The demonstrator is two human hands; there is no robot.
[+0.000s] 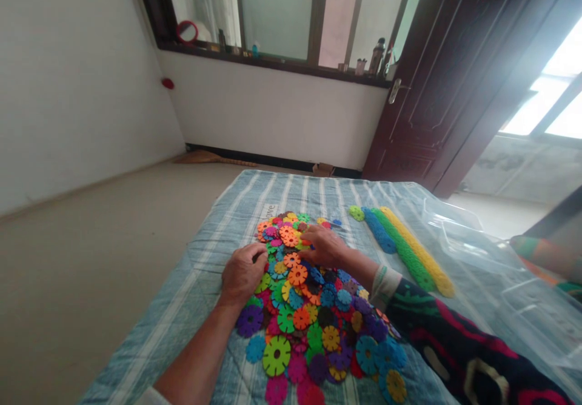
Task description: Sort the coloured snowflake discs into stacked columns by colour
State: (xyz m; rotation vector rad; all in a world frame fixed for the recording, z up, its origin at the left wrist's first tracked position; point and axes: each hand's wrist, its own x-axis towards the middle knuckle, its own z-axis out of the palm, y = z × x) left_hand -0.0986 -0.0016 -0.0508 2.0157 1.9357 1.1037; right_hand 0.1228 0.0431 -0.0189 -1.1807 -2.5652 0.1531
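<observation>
A heap of flat, notched plastic discs (pixel 297 274) in many colours lies on the striped cloth. At the heap's left edge is my left hand (pixel 243 273), its fingers curled closed; whatever may be inside is hidden. My right hand (pixel 325 247) reaches into the upper part of the heap from the right. Its fingers are slightly bent and apart, with the tips close beside an orange disc (pixel 288 234). More orange discs lie between the two hands, among green, blue, purple, pink and yellow ones.
Right of the heap lie long rows of yellow (pixel 416 250), green (pixel 411 256) and blue discs (pixel 379 229), with a lime disc (pixel 356 213) near the blue row. Clear plastic containers (pixel 473 244) stand farther right. The striped cloth (pixel 182 296) drops off at the left.
</observation>
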